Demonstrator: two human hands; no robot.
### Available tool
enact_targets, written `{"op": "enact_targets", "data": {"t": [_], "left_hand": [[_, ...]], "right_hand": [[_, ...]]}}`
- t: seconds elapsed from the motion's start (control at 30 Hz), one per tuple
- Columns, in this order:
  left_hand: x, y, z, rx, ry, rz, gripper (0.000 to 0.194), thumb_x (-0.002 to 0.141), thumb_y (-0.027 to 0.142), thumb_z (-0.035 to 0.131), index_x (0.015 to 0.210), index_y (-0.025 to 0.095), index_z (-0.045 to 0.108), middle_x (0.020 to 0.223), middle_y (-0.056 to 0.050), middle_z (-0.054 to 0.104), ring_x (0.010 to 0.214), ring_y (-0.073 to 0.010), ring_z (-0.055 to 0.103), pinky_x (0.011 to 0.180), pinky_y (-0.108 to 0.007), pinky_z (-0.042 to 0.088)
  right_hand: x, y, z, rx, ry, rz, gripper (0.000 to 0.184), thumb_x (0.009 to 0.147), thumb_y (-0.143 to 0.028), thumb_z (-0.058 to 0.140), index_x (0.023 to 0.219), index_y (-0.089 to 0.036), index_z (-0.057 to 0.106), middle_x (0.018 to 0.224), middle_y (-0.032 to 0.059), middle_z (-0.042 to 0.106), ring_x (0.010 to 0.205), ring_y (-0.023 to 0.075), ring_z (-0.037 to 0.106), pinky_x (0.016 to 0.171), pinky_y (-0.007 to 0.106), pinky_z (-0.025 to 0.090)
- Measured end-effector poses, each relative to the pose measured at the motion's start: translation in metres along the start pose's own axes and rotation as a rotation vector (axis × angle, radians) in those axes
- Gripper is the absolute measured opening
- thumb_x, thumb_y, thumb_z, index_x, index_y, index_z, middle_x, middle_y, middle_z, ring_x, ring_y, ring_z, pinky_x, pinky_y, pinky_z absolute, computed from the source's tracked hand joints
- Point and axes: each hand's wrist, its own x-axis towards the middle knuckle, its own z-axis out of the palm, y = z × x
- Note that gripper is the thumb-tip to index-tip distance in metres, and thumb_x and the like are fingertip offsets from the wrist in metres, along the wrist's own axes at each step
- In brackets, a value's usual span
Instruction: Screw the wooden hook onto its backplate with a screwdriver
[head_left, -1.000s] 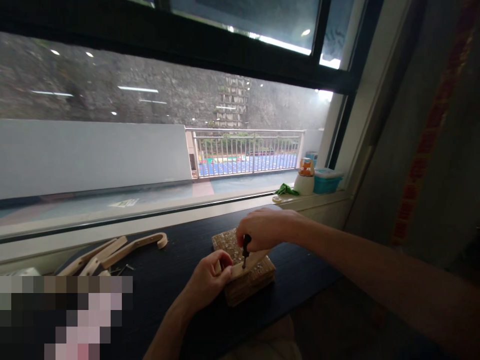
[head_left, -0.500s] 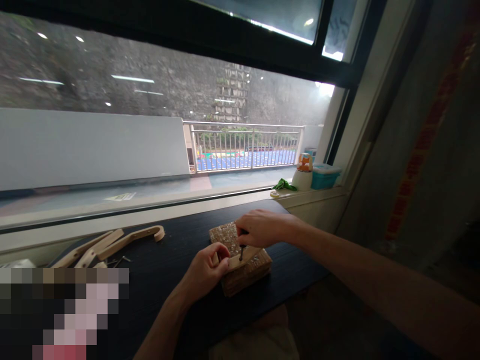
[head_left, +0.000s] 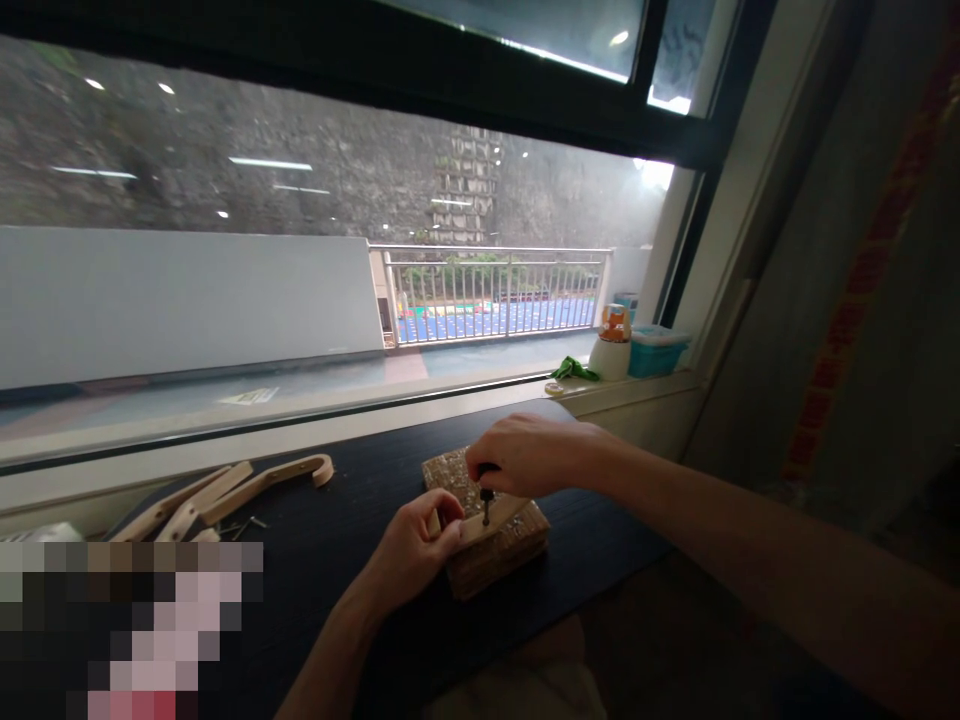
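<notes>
My left hand (head_left: 420, 540) is closed around the near end of a pale wooden strip (head_left: 495, 518), pressing it on a rough, layered brown block (head_left: 499, 560). The strip lies slantwise across the block's top. From above, my right hand (head_left: 517, 455) grips the dark handle of a screwdriver-like hand tool (head_left: 486, 495). Its shaft stands almost upright, with the tip on the strip close to my left fingertips. My right hand hides most of the handle and covers part of the strip's far end.
Several pale wooden pieces, one a curved hook (head_left: 300, 470), lie left on the dark table (head_left: 360, 470) beside loose screws or nails (head_left: 244, 525). On the windowsill are a green cloth (head_left: 574, 370), a white and orange container (head_left: 611, 345) and a teal box (head_left: 656, 352). Lower left is pixelated.
The tool's dark handle showed below my right hand a second ago; now that hand covers more of it. My left hand keeps its hold on the strip. The view has shifted slightly.
</notes>
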Motion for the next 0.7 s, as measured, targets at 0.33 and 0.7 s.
{"op": "enact_targets", "data": {"t": [0.33,0.7], "left_hand": [[0.001,-0.004,0.001,-0.007,-0.005,0.019,0.013,0.075,0.027,0.054,0.079,0.017,0.059,0.069,0.002,0.056,0.065,-0.0134,0.051,0.059,-0.022,0.04],[-0.002,-0.003,-0.012,0.019,-0.095,0.017,0.025,0.069,0.026,0.063,0.092,0.019,0.06,0.095,-0.004,0.056,0.09,-0.0197,0.054,0.084,-0.029,0.042]], "right_hand": [[0.003,0.005,0.012,0.028,0.021,0.064,0.027,0.081,-0.028,0.043,0.09,-0.019,0.066,0.09,0.0069,0.069,0.082,0.0188,0.061,0.066,0.026,0.039],[0.001,0.006,-0.001,0.034,-0.082,0.03,0.028,0.075,-0.023,0.05,0.095,-0.024,0.068,0.094,0.0016,0.07,0.084,0.0172,0.062,0.068,0.024,0.041]]}}
